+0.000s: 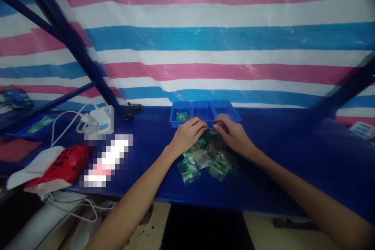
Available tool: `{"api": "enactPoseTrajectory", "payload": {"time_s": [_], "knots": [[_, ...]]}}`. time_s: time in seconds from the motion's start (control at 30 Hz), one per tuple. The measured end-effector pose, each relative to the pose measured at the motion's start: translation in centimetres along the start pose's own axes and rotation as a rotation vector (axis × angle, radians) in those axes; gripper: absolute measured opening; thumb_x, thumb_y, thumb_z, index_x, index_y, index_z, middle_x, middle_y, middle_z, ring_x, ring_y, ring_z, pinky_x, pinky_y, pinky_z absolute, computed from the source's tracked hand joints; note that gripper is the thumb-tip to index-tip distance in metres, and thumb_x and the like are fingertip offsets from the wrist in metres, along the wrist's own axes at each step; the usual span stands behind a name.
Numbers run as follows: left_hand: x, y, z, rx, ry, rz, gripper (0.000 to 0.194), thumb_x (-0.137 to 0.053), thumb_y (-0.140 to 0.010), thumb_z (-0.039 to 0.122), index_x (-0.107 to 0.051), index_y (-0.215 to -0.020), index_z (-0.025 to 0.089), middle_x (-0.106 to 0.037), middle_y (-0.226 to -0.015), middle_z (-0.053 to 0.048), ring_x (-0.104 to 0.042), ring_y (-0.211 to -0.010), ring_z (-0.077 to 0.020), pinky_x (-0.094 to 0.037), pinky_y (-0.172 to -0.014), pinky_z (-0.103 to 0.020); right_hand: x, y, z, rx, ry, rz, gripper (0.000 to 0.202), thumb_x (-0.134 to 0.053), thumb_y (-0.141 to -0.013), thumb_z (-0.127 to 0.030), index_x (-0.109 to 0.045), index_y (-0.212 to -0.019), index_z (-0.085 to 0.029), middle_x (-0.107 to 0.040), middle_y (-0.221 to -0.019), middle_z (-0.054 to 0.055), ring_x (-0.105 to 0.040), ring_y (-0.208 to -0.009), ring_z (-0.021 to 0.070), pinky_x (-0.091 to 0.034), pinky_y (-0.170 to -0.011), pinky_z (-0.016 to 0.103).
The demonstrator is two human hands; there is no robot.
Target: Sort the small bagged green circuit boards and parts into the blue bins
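A pile of small clear plastic bags (216, 154) with green printing lies on the blue table, and thin light-coloured pieces show inside some of them. Over the left upper part of the pile is my left hand (190, 133), its fingers bent and pressed together. My right hand (233, 134) faces it from the right, thumb and fingers pinched. Both sets of fingertips are close together at the pile's far edge; what is between them is too small and blurred to make out. Just beyond stands a blue three-compartment tray (202, 113), with a green bag (182, 116) in its left compartment and clear plastic in the right.
On the left are a white power strip (104, 121) with cables, a red and white cap (58, 166) and a blurred-out white item (109, 160). A dark cable (133, 108) lies near the back edge. Blue frame posts (79, 56) and a striped sheet (205, 39) bound the table.
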State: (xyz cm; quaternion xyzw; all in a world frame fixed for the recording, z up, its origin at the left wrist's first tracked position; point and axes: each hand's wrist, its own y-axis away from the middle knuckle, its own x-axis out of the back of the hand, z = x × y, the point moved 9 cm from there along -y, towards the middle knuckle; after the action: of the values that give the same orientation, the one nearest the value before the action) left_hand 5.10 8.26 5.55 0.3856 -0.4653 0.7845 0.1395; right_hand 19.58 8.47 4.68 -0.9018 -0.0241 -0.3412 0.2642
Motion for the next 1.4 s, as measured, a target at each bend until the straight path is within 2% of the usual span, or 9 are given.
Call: {"api": "enactPoseTrajectory", "payload": {"time_s": [0.17,0.33,0.53,0.73,0.93,1.2,1.4], "knots": [[0.2,0.0,-0.2,0.018,-0.007,0.014,0.023,-0.043,-0.106,0.030,-0.063,-0.108,0.018,-0.065,-0.101,-0.006,-0.065,-0.093,-0.0173,-0.055,-0.081,-0.032,-0.4,0.2,-1.7,0.124,0.012,-0.061,0.019,-0.058,-0.096,-0.037,-0.065,-0.103,-0.020,-0.072,-0.093,0.007,-0.067,-0.081,0.0206,-0.050,-0.071,0.031],[0.0,0.0,-0.4,0.056,0.041,0.004,0.022,-0.043,-0.106,0.031,-0.061,-0.109,0.018,-0.068,-0.102,-0.006,-0.067,-0.091,-0.0187,-0.055,-0.078,-0.032,-0.4,0.2,-2.0,0.156,0.045,-0.087,0.015,-0.061,-0.094,-0.033,-0.067,-0.101,-0.021,-0.071,-0.089,0.005,-0.065,-0.075,0.0190,-0.048,-0.068,0.031],[-1.0,0.4,-0.7,0.116,0.044,-0.052,0.038,-0.051,-0.102,0.032,-0.049,-0.138,0.020,-0.069,-0.089,-0.002,-0.067,-0.074,-0.0166,-0.055,-0.066,-0.029,0.1,-0.2,-0.3,0.069,0.061,-0.011,0.014,-0.058,-0.092,-0.028,-0.070,-0.095,-0.022,-0.075,-0.085,0.004,-0.067,-0.070,0.0196,-0.050,-0.065,0.032],[-0.9,0.4,0.0,0.055,-0.009,-0.039,0.045,-0.046,-0.102,0.024,-0.045,-0.146,0.027,-0.069,-0.108,-0.005,-0.066,-0.077,-0.0146,-0.056,-0.069,-0.029,0.2,-0.1,0.6,-0.022,-0.050,0.018,0.018,-0.063,-0.089,-0.030,-0.067,-0.105,-0.023,-0.076,-0.081,0.003,-0.069,-0.068,0.0203,-0.054,-0.064,0.033],[-0.9,0.4,-0.2,0.052,-0.020,-0.048,0.044,-0.049,-0.098,0.020,-0.048,-0.142,0.024,-0.065,-0.101,-0.004,-0.065,-0.079,-0.0154,-0.055,-0.069,-0.028,0.6,0.0,0.9,-0.080,-0.143,0.038,0.033,-0.065,-0.089,-0.036,-0.064,-0.118,-0.023,-0.077,-0.083,0.004,-0.071,-0.073,0.0221,-0.057,-0.068,0.035],[-1.2,0.5,-0.4,0.056,-0.032,-0.070,0.041,-0.055,-0.099,0.028,-0.048,-0.139,0.023,-0.065,-0.109,-0.006,-0.066,-0.081,-0.0163,-0.055,-0.067,-0.028,0.2,-0.2,1.6,-0.161,-0.402,-0.010,0.034,-0.070,-0.085,-0.042,-0.064,-0.112,-0.022,-0.076,-0.082,0.004,-0.073,-0.079,0.0234,-0.059,-0.077,0.039],[-0.9,0.3,-0.2,0.053,-0.029,-0.062,0.027,-0.050,-0.102,0.029,-0.056,-0.126,0.020,-0.066,-0.108,-0.007,-0.066,-0.080,-0.0161,-0.056,-0.070,-0.029,-0.4,-0.3,2.3,-0.189,-0.396,-0.053,0.033,-0.071,-0.083,-0.045,-0.066,-0.104,-0.020,-0.075,-0.075,0.004,-0.073,-0.074,0.0231,-0.059,-0.075,0.040]]}}
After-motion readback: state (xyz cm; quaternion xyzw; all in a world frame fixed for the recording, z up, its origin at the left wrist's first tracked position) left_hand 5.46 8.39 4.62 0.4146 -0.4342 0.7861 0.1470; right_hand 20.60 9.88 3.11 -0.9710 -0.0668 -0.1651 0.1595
